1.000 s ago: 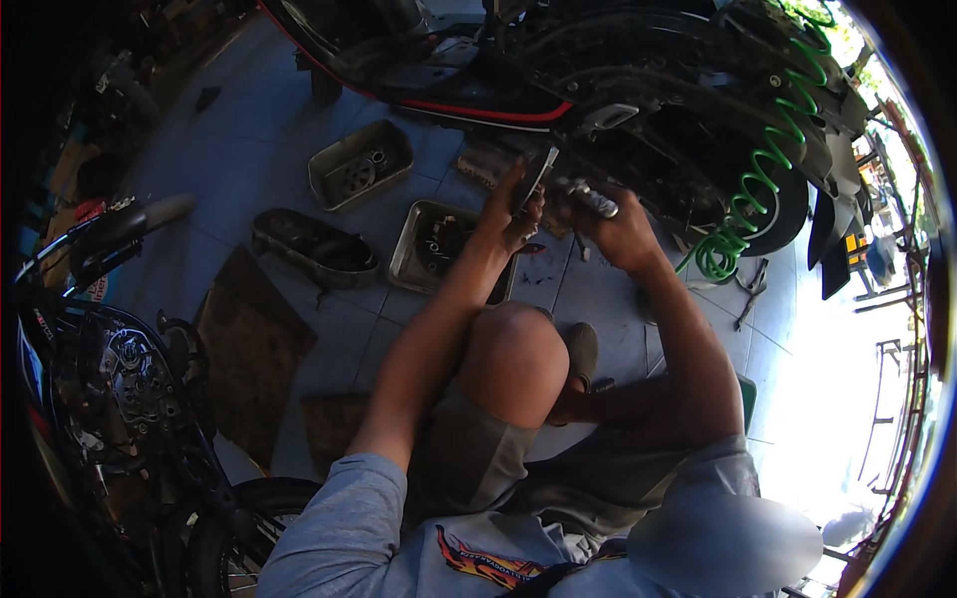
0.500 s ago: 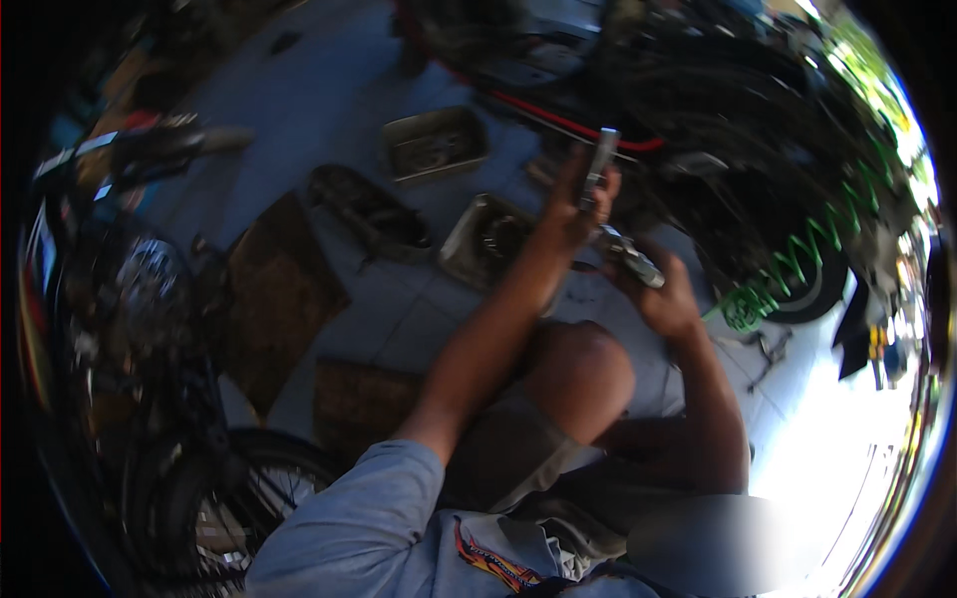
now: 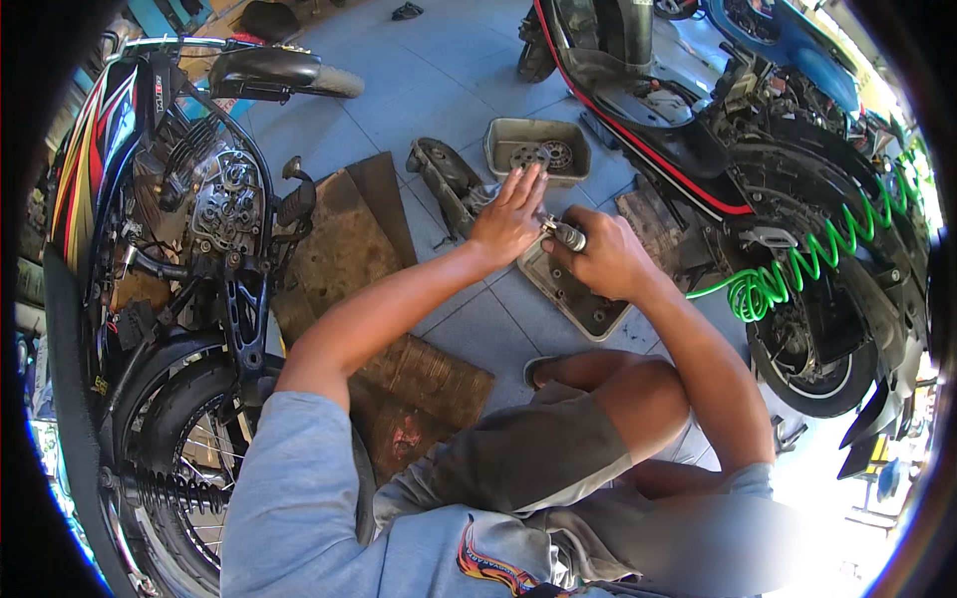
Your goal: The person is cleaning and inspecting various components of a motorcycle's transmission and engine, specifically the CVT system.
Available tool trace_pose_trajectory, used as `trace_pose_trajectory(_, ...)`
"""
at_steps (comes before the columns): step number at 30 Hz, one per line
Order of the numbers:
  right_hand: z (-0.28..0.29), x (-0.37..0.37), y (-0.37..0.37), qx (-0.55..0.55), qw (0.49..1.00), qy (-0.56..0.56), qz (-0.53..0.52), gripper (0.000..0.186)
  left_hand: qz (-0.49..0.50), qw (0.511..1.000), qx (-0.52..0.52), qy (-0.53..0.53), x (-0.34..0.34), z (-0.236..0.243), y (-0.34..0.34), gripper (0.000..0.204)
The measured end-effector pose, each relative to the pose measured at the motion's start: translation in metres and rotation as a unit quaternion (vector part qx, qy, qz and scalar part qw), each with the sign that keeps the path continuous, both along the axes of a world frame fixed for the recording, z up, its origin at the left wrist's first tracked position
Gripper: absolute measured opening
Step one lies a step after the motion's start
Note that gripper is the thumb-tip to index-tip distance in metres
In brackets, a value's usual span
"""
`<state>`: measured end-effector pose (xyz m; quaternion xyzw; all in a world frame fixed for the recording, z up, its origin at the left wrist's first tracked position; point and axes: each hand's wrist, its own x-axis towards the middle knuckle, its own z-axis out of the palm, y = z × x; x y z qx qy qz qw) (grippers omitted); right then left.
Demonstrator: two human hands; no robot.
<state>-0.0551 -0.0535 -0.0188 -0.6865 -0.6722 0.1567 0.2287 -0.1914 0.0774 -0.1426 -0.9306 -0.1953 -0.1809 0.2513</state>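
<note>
My left hand point(image 3: 510, 221) is stretched out flat over the gap between two metal trays, fingers extended; what lies under its palm is hidden. Close beside it, my right hand point(image 3: 608, 251) is wrapped round a silver metal tool point(image 3: 568, 236) whose short shiny end points toward the left palm. Its exact kind cannot be made out. Below the hands, an oblong metal tray point(image 3: 572, 317) rests on the tiles. Farther off, a second tray point(image 3: 581, 162) contains round metal parts point(image 3: 530, 154). An elongated grey engine cover point(image 3: 435, 171) lies left of the left hand.
On the left stands a partly stripped motorcycle with an exposed engine point(image 3: 224, 204) and rear wheel point(image 3: 189, 429). A scooter point(image 3: 688, 164) fills the right, with a green coiled hose point(image 3: 812, 261) before it. Worn brown boards point(image 3: 344, 239) lie on the tiled floor point(image 3: 439, 75).
The view has shifted and sharpened. My left hand, earlier closed round a shiny metal bar, is now flat with the bar out of sight. My right hand still grips the silver tool.
</note>
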Motion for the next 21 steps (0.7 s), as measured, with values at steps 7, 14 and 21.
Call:
trace_pose_trajectory(7,-0.016,-0.013,0.037,-0.077,0.985,0.079,0.135,0.038,0.049,0.984,0.072,0.157,-0.007,0.018,0.007,0.052)
trace_pose_trajectory(14,-0.013,-0.010,0.037,-0.068,0.992,0.104,0.011,0.040,0.106,0.990,-0.028,0.088,-0.012,0.034,0.024,0.046)
trace_pose_trajectory(21,-0.034,0.009,0.037,-0.064,0.986,0.153,-0.014,0.037,0.173,0.626,-0.532,-0.543,0.010,0.006,0.038,0.031)
